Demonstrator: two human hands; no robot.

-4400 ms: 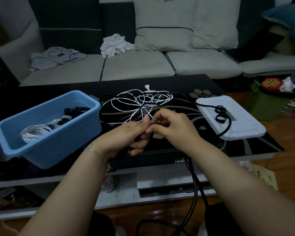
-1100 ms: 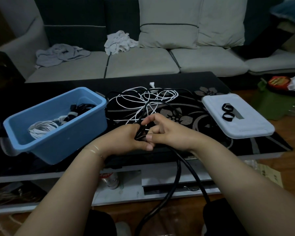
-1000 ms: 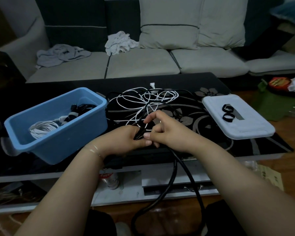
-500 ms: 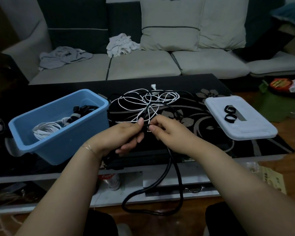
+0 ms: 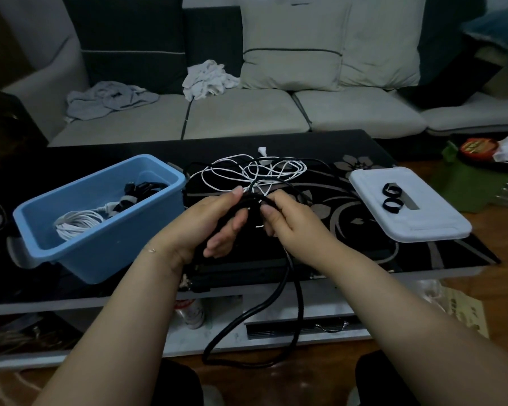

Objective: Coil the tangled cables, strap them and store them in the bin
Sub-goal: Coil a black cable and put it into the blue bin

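Sitting at the table's left, the blue bin [image 5: 100, 230] holds a coiled white cable [image 5: 77, 222] and black cables; the left hand [image 5: 206, 224] has its fingers curled round the black cable [image 5: 279, 294], whose loop hangs off the table edge; the right hand [image 5: 288, 221] pinches the same cable; tangled white cable [image 5: 247, 171] lies behind; two black straps [image 5: 391, 197] rest on the white lid [image 5: 423, 218].

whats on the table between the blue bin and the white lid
In the head view, the tangled white cable lies on the dark table between the blue bin and the white lid. Nearer the camera, both hands hold the black cable.
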